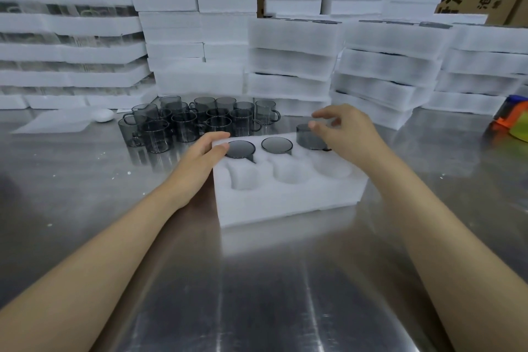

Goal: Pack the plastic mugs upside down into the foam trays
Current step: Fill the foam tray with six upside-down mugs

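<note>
Steel table (271,280), foam stacks (291,66) behind. Left hand (200,157) grips foam tray (285,194) corner. Right hand (343,134) cupped over half-seated mug (307,138), far-right pocket; grip unclear. Mug likely light, stiff, slick: hold by walls.

Right hand (340,134) holds mug (307,140) in foam tray (285,197) gripped by left hand (200,157)

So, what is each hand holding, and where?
The right hand pinches the dark mug by its upturned base; left hand holds the foam tray at its far left corner.
</note>
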